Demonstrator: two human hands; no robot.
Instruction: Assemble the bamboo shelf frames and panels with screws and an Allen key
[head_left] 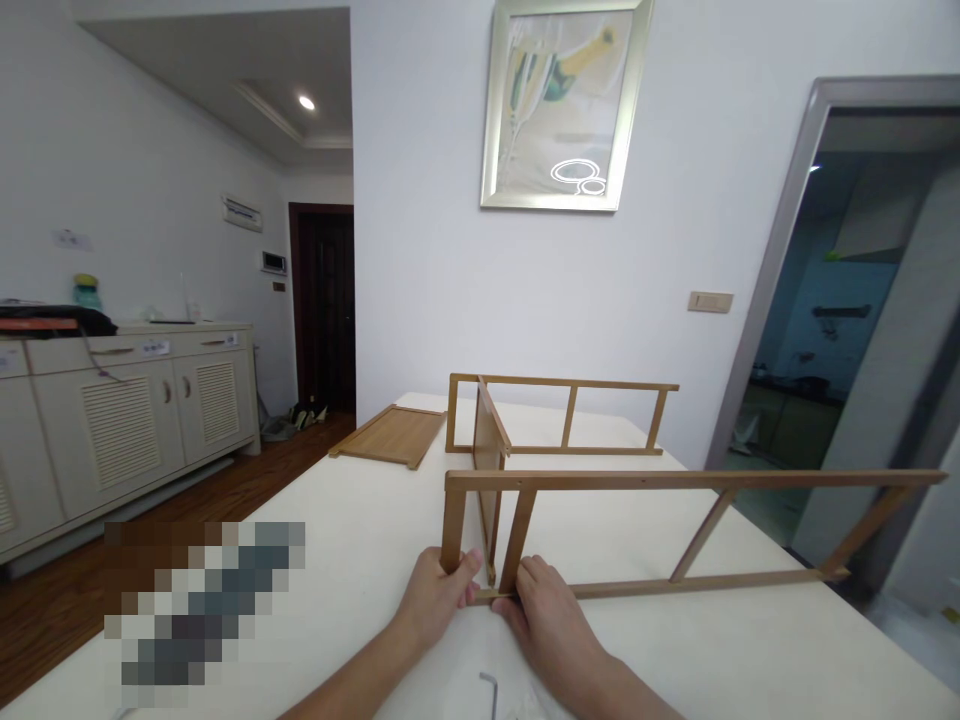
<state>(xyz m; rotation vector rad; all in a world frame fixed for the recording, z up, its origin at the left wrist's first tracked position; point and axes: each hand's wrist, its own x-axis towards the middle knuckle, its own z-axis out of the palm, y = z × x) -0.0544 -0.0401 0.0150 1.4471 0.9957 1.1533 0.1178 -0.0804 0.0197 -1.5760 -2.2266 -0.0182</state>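
Two hands meet at the near left corner of a wooden frame (660, 480) standing on edge on a white table (360, 560): the left hand (439, 590) is closed around the end post, and the right hand (544, 610) presses curled fingers on the bottom rail. A panel (489, 450) runs from this frame to a second frame (562, 385) farther back. A loose board (394, 435) lies far left, and a hex key (491, 690) lies near, between the wrists.
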